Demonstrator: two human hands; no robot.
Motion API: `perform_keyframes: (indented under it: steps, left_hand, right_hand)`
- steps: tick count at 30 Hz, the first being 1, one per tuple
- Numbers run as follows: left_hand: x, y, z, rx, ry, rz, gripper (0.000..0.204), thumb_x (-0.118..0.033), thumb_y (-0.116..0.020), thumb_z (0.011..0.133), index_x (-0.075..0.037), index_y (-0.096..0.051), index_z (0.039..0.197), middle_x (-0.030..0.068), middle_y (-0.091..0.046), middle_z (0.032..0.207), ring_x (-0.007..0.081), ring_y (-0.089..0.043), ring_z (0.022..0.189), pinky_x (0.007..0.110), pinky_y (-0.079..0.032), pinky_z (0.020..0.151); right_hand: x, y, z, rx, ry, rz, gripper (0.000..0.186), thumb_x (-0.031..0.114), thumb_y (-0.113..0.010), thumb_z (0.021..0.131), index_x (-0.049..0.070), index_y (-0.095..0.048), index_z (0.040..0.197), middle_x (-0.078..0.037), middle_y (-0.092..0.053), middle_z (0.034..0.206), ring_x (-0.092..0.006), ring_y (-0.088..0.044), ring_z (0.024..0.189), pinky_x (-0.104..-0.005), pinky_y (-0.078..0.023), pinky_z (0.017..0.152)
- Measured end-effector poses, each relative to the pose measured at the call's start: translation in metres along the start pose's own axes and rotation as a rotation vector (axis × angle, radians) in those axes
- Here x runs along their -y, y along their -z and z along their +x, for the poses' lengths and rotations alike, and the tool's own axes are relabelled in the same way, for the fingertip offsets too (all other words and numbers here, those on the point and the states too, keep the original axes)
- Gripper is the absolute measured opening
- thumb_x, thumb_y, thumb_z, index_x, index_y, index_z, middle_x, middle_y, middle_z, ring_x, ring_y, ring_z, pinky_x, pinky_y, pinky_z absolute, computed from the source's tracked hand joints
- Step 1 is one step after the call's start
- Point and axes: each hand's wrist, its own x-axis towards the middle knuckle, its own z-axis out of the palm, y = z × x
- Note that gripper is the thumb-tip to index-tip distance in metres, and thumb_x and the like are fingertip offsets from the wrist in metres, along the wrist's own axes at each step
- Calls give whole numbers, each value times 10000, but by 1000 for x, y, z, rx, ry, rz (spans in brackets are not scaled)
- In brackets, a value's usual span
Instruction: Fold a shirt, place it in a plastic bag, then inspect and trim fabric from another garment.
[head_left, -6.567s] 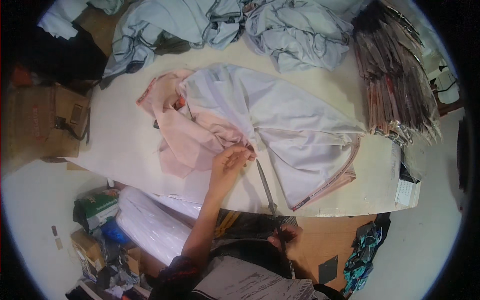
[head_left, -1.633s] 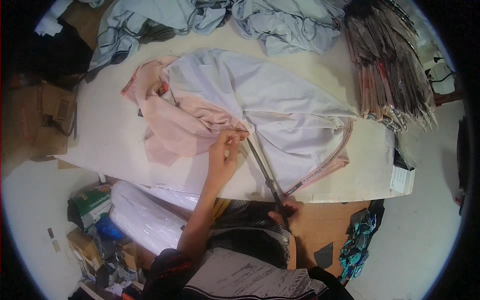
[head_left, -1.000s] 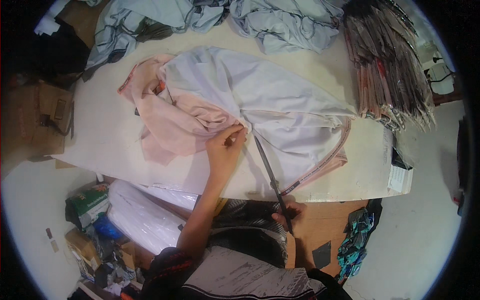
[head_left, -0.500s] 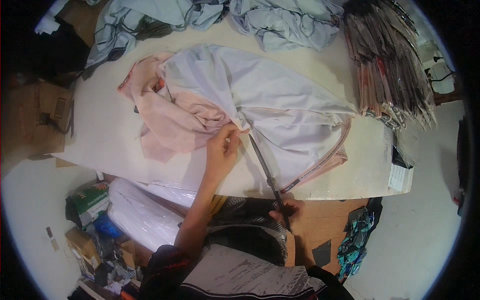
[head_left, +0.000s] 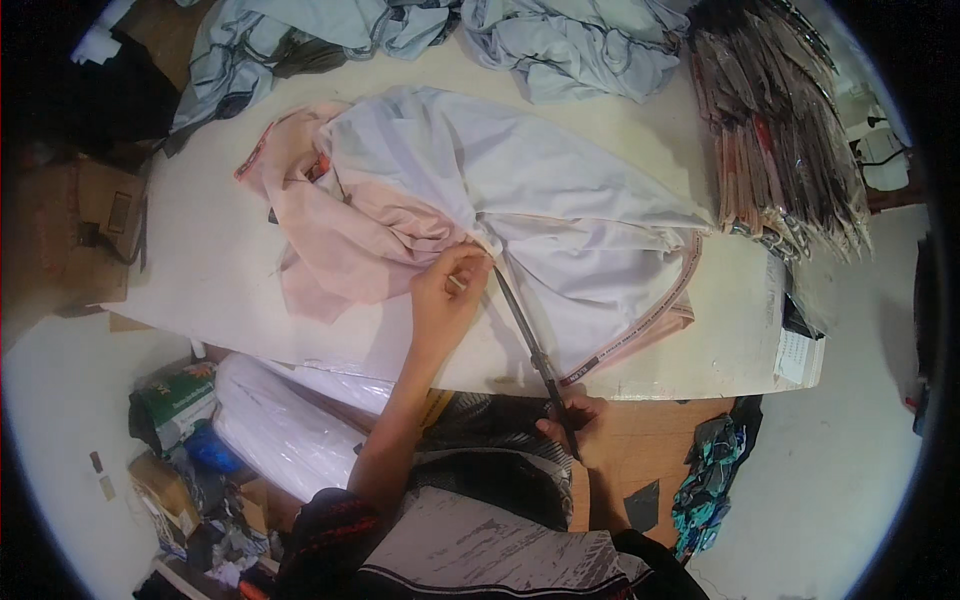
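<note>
A white and pale pink garment (head_left: pixel 560 190) lies spread over the table, with a printed band along its right edge. My left hand (head_left: pixel 448 290) pinches a bit of its cloth near the middle of the near side. Just beside those fingers are the tips of long dark scissors (head_left: pixel 520 318), whose blades look nearly together. Around the scissors' handles, at the table's front edge, my right hand (head_left: pixel 580 415) is closed; its fingers are partly hidden by the handles.
Crumpled light blue-grey garments (head_left: pixel 570 45) lie along the far edge. A tall stack of bagged garments (head_left: pixel 780 140) stands at the far right. Below the table are a plastic-wrapped white roll (head_left: pixel 285 425) and dark cloth scraps (head_left: pixel 708 480). A cardboard box (head_left: pixel 75 230) sits left.
My left fingers have curled slightly more and shifted a little at the cloth. The scissors have moved slightly left and up, with my right hand on them. The garment lies nearly as before.
</note>
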Motion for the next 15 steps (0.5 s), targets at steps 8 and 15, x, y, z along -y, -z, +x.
perform_keyframes:
  steps: [8,15]
  left_hand:
    - [8,-6,1,-88,43,-7,101,-22,-637,866,24,-652,955,19,-655,759,39,-576,672,170,-410,567]
    - [12,-3,0,-93,-50,-13,146,40,-602,825,38,-640,966,27,-641,769,61,-589,689,185,-451,615]
  right_hand:
    - [12,-1,-1,-4,-118,-26,223,55,-817,713,27,-600,675,33,-529,598,-48,-456,538,-212,-329,485]
    - [-8,0,-2,-19,39,12,217,28,-813,705,26,-599,673,39,-511,586,-46,-447,530,-214,-315,479]
